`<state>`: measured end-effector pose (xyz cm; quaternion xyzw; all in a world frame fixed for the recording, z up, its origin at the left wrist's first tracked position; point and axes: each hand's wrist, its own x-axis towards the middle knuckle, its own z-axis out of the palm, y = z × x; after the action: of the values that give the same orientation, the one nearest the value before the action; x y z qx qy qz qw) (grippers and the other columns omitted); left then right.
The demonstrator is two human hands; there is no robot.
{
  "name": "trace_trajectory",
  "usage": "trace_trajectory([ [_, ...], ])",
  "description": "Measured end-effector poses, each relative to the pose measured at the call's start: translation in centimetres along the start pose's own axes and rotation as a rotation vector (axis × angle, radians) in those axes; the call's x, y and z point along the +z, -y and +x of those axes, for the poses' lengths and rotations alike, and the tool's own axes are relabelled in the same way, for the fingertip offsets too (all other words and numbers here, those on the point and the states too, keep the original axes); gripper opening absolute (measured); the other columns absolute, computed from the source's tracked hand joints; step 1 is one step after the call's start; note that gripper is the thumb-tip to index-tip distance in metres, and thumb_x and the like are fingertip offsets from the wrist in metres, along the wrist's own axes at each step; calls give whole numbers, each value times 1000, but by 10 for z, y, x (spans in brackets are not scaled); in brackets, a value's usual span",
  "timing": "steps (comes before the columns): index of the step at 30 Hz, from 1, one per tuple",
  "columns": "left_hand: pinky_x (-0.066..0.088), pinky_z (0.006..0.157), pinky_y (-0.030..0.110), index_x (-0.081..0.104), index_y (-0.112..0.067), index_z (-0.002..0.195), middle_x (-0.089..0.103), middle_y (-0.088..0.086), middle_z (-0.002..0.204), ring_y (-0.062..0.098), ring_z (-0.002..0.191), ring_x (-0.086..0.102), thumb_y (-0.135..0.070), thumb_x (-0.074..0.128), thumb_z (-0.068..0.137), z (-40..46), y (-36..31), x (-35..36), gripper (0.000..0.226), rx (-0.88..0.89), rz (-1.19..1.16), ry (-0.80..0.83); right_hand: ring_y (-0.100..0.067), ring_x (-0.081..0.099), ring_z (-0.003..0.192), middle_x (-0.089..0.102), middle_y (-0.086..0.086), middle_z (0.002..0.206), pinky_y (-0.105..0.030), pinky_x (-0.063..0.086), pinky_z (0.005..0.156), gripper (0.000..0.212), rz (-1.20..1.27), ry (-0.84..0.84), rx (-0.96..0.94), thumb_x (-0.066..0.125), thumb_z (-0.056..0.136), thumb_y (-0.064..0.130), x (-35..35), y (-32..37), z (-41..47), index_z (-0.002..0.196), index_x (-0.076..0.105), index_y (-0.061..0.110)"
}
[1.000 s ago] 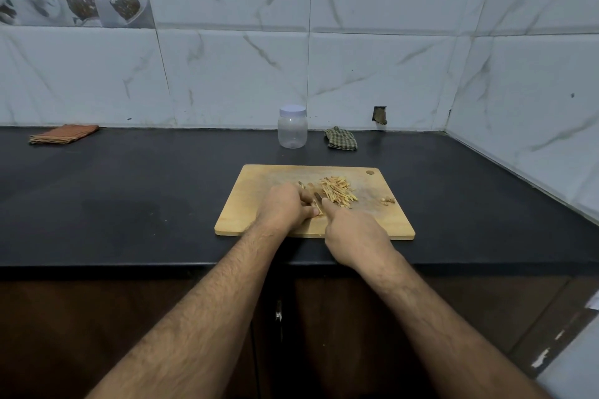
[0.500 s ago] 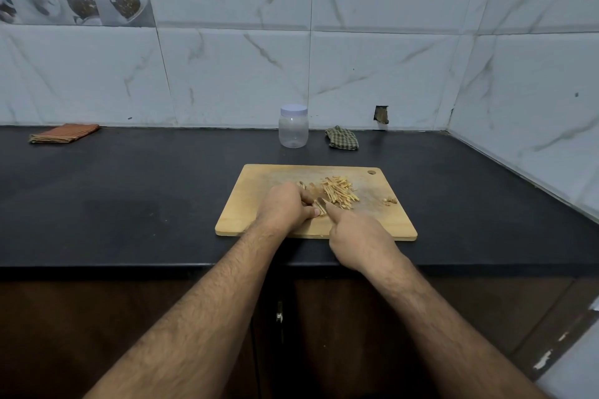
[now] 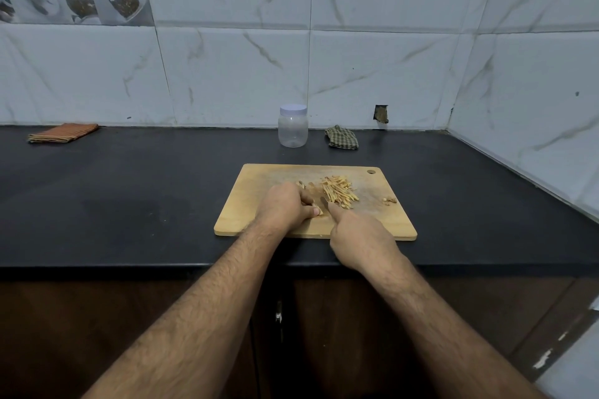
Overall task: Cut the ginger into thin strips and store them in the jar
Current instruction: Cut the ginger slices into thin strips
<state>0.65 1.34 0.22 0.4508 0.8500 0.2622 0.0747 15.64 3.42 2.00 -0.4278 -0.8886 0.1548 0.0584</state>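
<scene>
A wooden cutting board (image 3: 252,201) lies on the black counter. On it my left hand (image 3: 287,206) holds down a small piece of ginger (image 3: 319,211) with curled fingers. My right hand (image 3: 359,238) grips a knife (image 3: 324,203), index finger along its back; only a short bit of blade shows beside the ginger. A pile of thin ginger strips (image 3: 339,192) lies just right of the blade. A few scraps (image 3: 389,200) sit farther right. The clear plastic jar (image 3: 292,126) with its white lid on stands behind the board by the wall.
A green checked cloth (image 3: 342,138) lies right of the jar. An orange folded cloth (image 3: 61,133) is at the far left by the wall. The tiled walls meet in a corner at the right. Dark cabinet doors (image 3: 324,334) are below the counter edge.
My right hand with the knife has shifted slightly toward me and to the right. My left hand stays on the ginger.
</scene>
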Motion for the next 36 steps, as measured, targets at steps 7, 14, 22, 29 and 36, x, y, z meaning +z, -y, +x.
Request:
trace_trajectory([
  [7, 51, 90, 31, 71, -27, 116, 71, -4, 111, 13, 105, 63, -39, 73, 85, 0, 0, 0, 33, 2, 7, -9, -26, 55, 116, 57, -6, 135, -40, 51, 93, 67, 36, 12, -1, 40, 96, 9, 1, 3, 0, 155, 23, 37],
  [14, 52, 84, 29, 74, -30, 111, 73, -6, 105, 12, 99, 63, -37, 72, 86, 0, 1, 0, 26, 25, 20, -4, -28, 53, 121, 53, -7, 139, -40, 50, 93, 66, -15, 40, -21, 42, 98, 10, 1, 8, 5, 155, 22, 36],
  [22, 52, 90, 31, 75, -29, 109, 72, -9, 111, 11, 104, 62, -37, 72, 86, 4, 1, 0, 24, 29, 30, 24, -28, 54, 120, 55, -9, 136, -40, 49, 91, 74, -95, 68, -20, 44, 94, 5, -1, 13, 4, 156, 20, 37],
  [29, 49, 91, 29, 75, -27, 110, 71, -6, 113, 13, 108, 61, -35, 70, 88, 1, -3, -1, 23, 40, 59, 22, -28, 57, 108, 61, -7, 124, -38, 47, 77, 81, -128, 63, -43, 44, 90, 1, 2, -1, -19, 157, 14, 37],
  [36, 48, 94, 30, 75, -26, 111, 71, -5, 116, 14, 109, 61, -35, 70, 89, 0, -5, -2, 24, 36, 76, 18, -25, 58, 97, 63, -6, 111, -37, 47, 71, 79, -119, 55, -22, 43, 94, 5, 7, -8, -27, 157, 9, 38],
])
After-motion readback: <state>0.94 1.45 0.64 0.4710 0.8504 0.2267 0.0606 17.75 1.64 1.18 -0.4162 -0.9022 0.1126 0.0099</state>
